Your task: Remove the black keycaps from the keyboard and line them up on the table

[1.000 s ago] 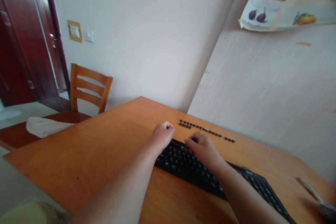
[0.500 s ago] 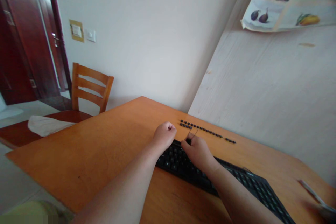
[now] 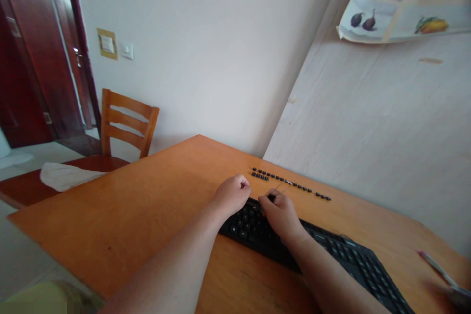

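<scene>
A black keyboard lies slanted on the orange wooden table. My left hand is curled in a fist at the keyboard's far left corner, resting on it. My right hand sits on the keys just beside, fingers pinched round a thin wire keycap puller that points at the top key row. Beyond the hands a row of several loose black keycaps lies in a line on the table.
A wooden chair stands at the table's far left, with a white cloth on a darker table beside it. A white pen-like object lies at the right edge. Walls close in behind; a dark red door is at the left.
My right hand lifted the wire puller clear of the keys, then lowered it again toward the top row. My left fist slid slightly right along the keyboard corner.
</scene>
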`<state>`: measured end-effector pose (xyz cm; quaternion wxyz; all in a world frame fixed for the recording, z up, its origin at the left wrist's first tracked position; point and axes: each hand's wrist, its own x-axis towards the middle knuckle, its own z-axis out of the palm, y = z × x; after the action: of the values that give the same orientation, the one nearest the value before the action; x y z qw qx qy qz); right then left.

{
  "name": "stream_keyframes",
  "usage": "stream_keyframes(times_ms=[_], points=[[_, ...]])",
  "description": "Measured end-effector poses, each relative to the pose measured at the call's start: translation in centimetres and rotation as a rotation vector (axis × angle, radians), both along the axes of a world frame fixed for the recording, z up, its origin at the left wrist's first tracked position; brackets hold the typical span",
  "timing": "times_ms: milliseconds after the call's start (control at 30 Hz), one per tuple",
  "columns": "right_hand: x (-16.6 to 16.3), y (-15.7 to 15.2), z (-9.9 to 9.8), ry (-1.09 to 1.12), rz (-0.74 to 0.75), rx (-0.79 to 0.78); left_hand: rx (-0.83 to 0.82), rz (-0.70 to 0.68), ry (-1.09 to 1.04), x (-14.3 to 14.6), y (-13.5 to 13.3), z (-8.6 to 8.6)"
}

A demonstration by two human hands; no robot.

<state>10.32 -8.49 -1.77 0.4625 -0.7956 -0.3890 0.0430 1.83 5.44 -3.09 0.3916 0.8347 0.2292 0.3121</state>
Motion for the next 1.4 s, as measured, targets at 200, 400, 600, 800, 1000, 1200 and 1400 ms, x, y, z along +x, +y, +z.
stream_keyframes(times_ms=[200, 400, 600, 800, 1000, 1200, 1400], points=[[0.0, -0.2, 0.9, 0.195, -0.051, 0.156, -0.001, 0.002, 0.005, 0.0, 0.0, -0.2], [-0.1, -0.6, 1.5, 0.264, -0.016, 0.320, -0.041, -0.099, -0.068, 0.0, -1.0, 0.6], [-0.3, -0.4, 1.3, 0.262, 0.015, 0.403, -0.206, -0.314, -0.102, -0.2, -2.2, 1.8], [-0.9, -0.5, 1.9, 0.259, 0.020, 0.440, -0.300, -0.290, -0.113, -0.2, -1.9, 1.6], [0.1, -1.1, 2.1, -0.142, 0.105, 0.286, -0.505, -0.288, -0.147, -0.5, -2.2, 2.2], [0.9, -1.6, 2.1, -0.515, 0.212, 0.065, -0.593, -0.305, -0.196, -0.4, -2.2, 2.4], [0.5, -1.9, 2.6, -0.632, 0.163, -0.074, -0.573, -0.341, -0.184, -0.1, -1.9, 1.6]])
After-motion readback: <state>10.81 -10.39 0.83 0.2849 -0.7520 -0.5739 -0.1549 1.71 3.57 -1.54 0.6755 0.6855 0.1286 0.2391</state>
